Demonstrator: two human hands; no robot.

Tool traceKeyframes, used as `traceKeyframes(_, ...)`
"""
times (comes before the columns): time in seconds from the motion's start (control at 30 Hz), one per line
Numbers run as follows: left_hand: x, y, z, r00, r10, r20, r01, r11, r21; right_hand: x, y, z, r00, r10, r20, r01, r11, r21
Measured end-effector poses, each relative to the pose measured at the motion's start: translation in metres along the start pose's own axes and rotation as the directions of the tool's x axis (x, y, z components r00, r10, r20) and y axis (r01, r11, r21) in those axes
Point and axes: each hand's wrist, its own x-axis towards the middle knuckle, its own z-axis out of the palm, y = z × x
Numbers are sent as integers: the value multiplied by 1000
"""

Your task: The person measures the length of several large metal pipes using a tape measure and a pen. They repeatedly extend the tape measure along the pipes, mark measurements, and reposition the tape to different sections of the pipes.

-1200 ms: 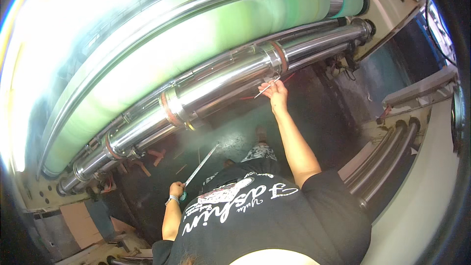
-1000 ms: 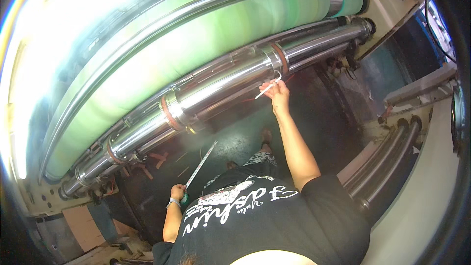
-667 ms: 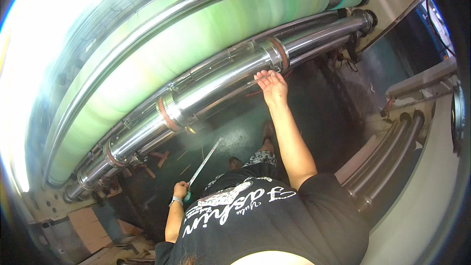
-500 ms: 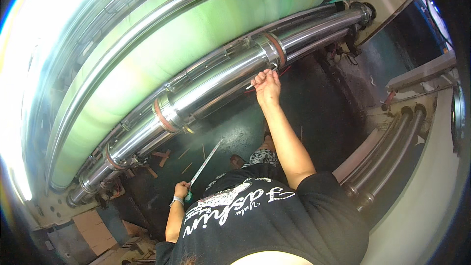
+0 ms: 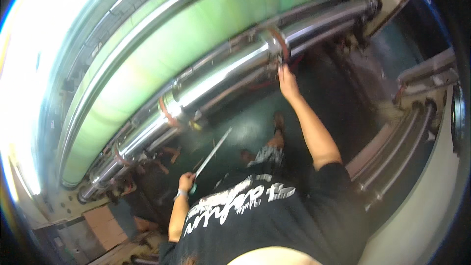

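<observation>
My left hand (image 5: 186,181) is closed around a tape measure (image 5: 193,188) low at the left of my body. Its pale blade (image 5: 214,152) sticks out forward and to the right, over the floor. With my right arm stretched out, my right hand (image 5: 288,82) is closed at the underside of a collar (image 5: 279,44) with a reddish-brown band. That collar sits on a shiny metal shaft (image 5: 221,76). Blur and the fingers mostly hide the thin hex key in this hand, which showed more plainly half a second ago.
Behind the shaft runs a large pale green roller (image 5: 196,34). Another banded collar (image 5: 168,110) sits farther left on the shaft. Bars (image 5: 392,150) stand at the right, by a pale curved panel. Cardboard (image 5: 105,226) lies at lower left, wood scraps on the dark floor.
My right hand has moved up and right, closer against the collar's underside. The whole view has shifted and blurred a little. My left hand keeps hold of the extended tape measure.
</observation>
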Motion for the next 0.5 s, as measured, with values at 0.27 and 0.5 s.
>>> traceKeyframes(0.27,-17,43,3,981,-181,70,184,982,-39,37,-7,-48,948,-317,-16,276,848,-452)
traceKeyframes(0.5,-20,28,23,966,-238,102,249,962,-115,-36,51,-4,877,480,17,-406,722,560)
